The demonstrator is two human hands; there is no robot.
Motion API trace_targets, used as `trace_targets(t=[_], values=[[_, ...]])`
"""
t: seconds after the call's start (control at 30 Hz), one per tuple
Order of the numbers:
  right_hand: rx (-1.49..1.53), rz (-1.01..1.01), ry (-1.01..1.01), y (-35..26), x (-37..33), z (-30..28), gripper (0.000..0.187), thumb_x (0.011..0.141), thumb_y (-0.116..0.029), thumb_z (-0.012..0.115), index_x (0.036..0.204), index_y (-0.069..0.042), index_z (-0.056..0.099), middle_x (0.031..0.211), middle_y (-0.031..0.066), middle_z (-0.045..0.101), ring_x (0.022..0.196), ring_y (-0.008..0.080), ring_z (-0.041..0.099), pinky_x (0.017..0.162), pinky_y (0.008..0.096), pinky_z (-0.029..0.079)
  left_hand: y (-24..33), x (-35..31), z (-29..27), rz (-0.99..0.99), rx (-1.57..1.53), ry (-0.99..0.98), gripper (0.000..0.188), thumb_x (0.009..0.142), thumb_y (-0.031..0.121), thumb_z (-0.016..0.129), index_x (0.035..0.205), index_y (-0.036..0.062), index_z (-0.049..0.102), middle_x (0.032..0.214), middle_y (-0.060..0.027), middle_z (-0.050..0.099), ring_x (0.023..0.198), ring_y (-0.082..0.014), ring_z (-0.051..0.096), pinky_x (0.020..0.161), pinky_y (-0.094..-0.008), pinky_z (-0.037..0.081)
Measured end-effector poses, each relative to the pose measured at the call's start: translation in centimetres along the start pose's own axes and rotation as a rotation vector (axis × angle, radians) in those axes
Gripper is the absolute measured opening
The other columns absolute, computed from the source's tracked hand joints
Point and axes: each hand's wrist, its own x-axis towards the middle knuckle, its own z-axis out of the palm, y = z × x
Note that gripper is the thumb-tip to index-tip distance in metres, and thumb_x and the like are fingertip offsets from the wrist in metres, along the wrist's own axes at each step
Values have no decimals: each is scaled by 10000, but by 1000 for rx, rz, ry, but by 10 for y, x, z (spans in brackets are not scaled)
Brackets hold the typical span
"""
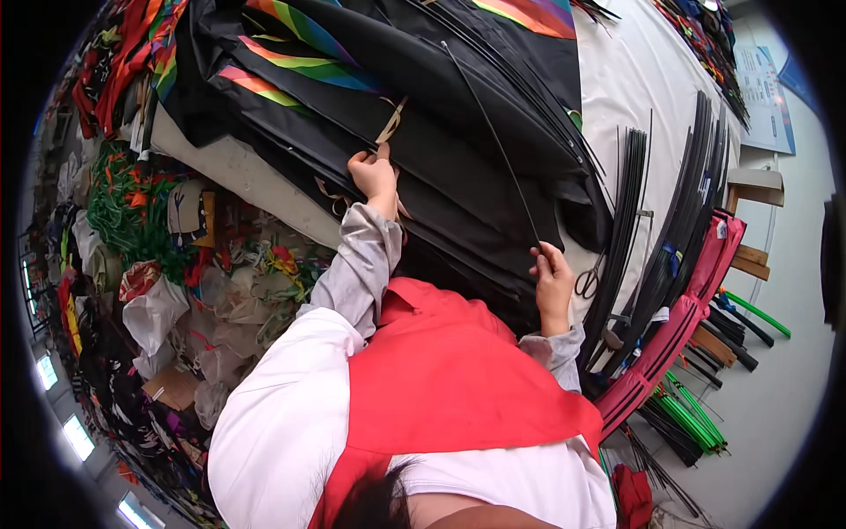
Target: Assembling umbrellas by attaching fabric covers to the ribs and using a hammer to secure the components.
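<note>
A pile of black fabric with rainbow stripes lies spread over a white table. My left hand pinches the edge of the black fabric near a tan strap. My right hand holds the near end of a thin black rod that runs up and away across the fabric. Both forearms wear pale sleeves, and a red vest covers my chest.
Bundles of thin black rods lie along the table's right side, with scissors beside my right hand. Pink bags and green tubes stand at the right. Heaps of coloured scraps and plastic bags crowd the left.
</note>
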Motion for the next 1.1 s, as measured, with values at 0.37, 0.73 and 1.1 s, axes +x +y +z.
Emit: trace_targets(t=[0.37, 0.73, 1.1], values=[[-154, -152, 10, 9, 21, -21, 230, 906, 11, 526, 1101, -16, 644, 918, 45, 700, 649, 115, 552, 633, 227, 459, 11, -10, -111, 250, 610, -233, 288, 876, 227, 666, 933, -47, 595, 791, -85, 630, 561, -164, 596, 480, -222, 458], [-75, 175, -112, 25, -91, -80, 99, 849, -98, 655, 812, -8, 674, 676, 15, 633, 577, 84, 483, 548, 210, 374, 24, -23, -114, -82, -48, -189, 300, 877, 212, 683, 1017, -22, 558, 777, -88, 641, 592, -114, 618, 478, -199, 440], [-161, 210, -97, 31, -118, -80, 117, 863, -96, 652, 800, 3, 660, 643, 14, 612, 545, 65, 464, 521, 190, 346, 1, 1, -108, 226, 321, 108, 308, 867, 232, 688, 982, -31, 574, 789, -99, 640, 542, -134, 606, 462, -216, 445]])
